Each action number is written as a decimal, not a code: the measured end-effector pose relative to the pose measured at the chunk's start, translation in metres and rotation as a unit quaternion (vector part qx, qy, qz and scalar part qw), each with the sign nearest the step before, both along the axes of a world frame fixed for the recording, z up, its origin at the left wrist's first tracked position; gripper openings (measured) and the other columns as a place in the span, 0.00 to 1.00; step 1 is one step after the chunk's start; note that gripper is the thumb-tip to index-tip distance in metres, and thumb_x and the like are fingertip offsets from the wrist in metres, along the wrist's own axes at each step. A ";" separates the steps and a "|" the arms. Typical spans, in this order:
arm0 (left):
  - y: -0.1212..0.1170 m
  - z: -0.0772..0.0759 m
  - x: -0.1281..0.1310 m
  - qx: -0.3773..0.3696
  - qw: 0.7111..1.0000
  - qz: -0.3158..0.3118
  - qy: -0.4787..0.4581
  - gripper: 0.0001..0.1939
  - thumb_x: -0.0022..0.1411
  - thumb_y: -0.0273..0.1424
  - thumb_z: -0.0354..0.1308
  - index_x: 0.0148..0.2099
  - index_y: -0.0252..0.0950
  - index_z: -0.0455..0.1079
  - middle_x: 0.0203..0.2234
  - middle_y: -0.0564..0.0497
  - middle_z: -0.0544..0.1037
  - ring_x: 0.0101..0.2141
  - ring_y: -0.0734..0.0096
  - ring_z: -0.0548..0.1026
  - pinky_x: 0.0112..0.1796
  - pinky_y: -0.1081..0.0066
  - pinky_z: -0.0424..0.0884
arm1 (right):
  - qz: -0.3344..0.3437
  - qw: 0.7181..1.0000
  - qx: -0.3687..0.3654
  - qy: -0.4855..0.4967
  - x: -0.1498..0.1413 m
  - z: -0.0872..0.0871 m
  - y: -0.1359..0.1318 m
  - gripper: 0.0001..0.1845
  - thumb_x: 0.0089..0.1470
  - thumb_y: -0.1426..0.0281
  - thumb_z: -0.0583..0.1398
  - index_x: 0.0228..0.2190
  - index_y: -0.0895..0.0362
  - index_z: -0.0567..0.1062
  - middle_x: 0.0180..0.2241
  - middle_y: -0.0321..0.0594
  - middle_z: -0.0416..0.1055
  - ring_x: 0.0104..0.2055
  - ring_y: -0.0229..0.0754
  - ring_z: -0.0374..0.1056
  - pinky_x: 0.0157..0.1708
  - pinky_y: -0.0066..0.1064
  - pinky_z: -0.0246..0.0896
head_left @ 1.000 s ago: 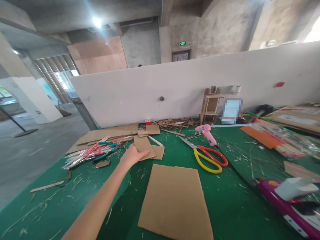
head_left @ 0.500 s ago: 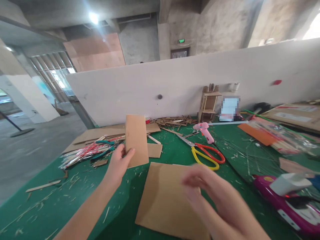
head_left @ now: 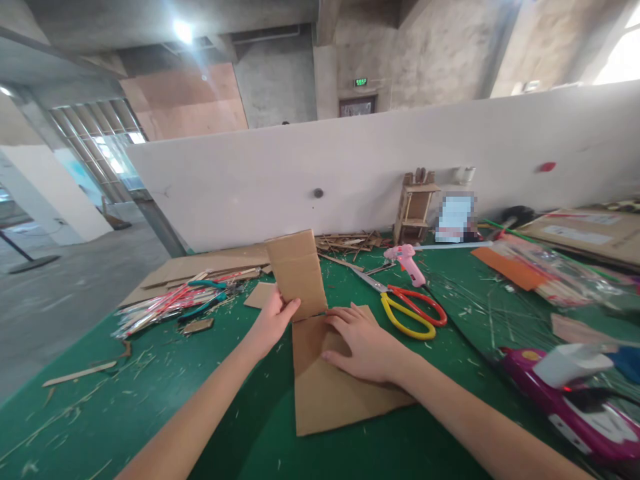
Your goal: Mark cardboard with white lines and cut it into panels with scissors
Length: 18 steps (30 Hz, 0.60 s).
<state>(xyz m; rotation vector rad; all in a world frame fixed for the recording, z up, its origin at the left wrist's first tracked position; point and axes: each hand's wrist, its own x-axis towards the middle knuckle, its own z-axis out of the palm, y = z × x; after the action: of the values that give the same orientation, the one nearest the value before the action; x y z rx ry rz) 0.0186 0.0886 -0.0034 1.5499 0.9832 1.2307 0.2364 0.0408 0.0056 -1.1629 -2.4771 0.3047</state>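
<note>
My left hand (head_left: 273, 321) is closed on the lower left edge of a rectangular cardboard piece (head_left: 299, 270), thumb across its face. That piece stands up, tilted a little, with its lower edge at the far edge of a larger cardboard sheet (head_left: 333, 403) lying on the green table. Spread over the top of the sheet is my right hand (head_left: 363, 343), fingers apart, fingertips near the lower right corner of the upright piece. Scissors (head_left: 407, 310) with red and yellow handles lie to the right, beyond my right hand.
A pink glue gun (head_left: 407, 261) lies behind the scissors. A purple power strip (head_left: 565, 407) is at right. Packaged sticks and teal-handled pliers (head_left: 207, 297) lie at left. A small wooden shelf (head_left: 416, 210) stands by the white partition (head_left: 240, 187).
The upright cardboard has moved right, against the larger sheet's far edge. My right hand has come down onto the sheet, which has turned.
</note>
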 end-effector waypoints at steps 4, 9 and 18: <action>0.001 -0.005 -0.008 0.016 0.999 0.006 0.039 0.31 0.61 0.37 0.53 0.62 0.38 0.47 0.59 0.42 0.62 0.58 0.60 0.62 0.55 0.59 0.60 | -0.040 0.999 -0.003 0.014 -0.001 0.001 0.003 0.21 0.57 0.61 0.53 0.47 0.62 0.71 0.52 0.50 0.67 0.55 0.50 0.60 0.58 0.42 0.49; 0.002 -0.013 -0.011 0.025 0.997 0.005 0.066 0.28 0.60 0.36 0.54 0.60 0.37 0.51 0.58 0.42 0.64 0.57 0.61 0.63 0.56 0.60 0.60 | -0.041 0.999 -0.016 0.024 0.000 0.002 0.005 0.21 0.55 0.64 0.55 0.48 0.61 0.70 0.50 0.50 0.69 0.53 0.51 0.62 0.53 0.41 0.55; 0.008 -0.016 -0.012 -0.002 0.997 -0.022 0.078 0.27 0.58 0.36 0.57 0.58 0.34 0.58 0.54 0.41 0.70 0.54 0.56 0.67 0.53 0.58 0.64 | -0.129 0.985 -0.048 0.103 -0.011 0.001 0.072 0.13 0.56 0.77 0.50 0.38 0.60 0.74 0.38 0.46 0.75 0.40 0.43 0.71 0.39 0.30 0.62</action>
<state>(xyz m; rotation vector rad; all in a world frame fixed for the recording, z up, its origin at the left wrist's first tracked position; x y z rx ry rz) 0.0068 0.0961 -0.0191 1.6743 1.0452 1.0899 0.2253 0.1124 0.0071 -1.3991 -2.1258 0.4480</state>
